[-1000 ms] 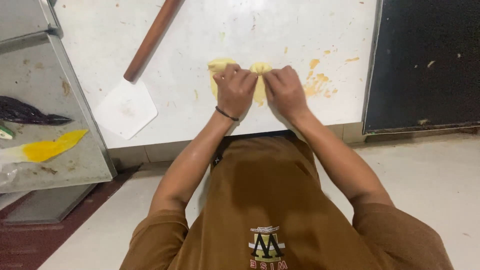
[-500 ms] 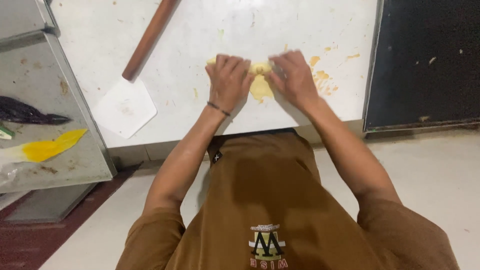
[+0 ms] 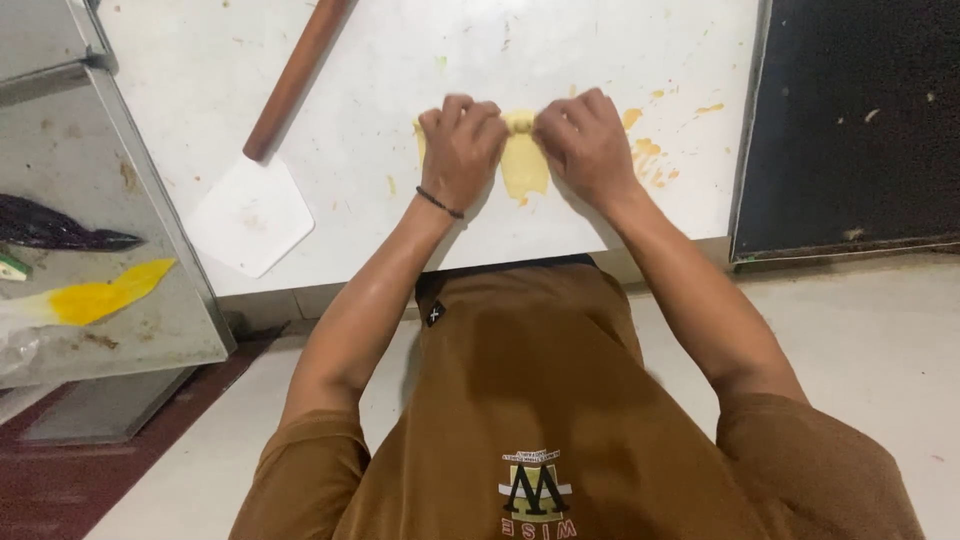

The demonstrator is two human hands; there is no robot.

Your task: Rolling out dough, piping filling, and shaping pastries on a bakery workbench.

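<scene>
A thin sheet of pale yellow dough [image 3: 524, 165] lies on the white worktop [image 3: 400, 90]. My left hand [image 3: 460, 150] and my right hand [image 3: 585, 145] rest on it side by side, fingers curled over the dough's far edge and gripping it. Only a strip of dough shows between the two hands; the rest is hidden under them. A dark band circles my left wrist.
A wooden-handled white scraper [image 3: 262, 190] lies on the worktop to the left. Yellow smears [image 3: 650, 150] mark the surface to the right of my hands. A black griddle [image 3: 850, 120] borders the right side. A steel shelf [image 3: 90, 290] at the left holds a yellow bag.
Both hands have slid a little further away from me across the worktop, rolling the dough's edge along with them. The scraper has not moved.
</scene>
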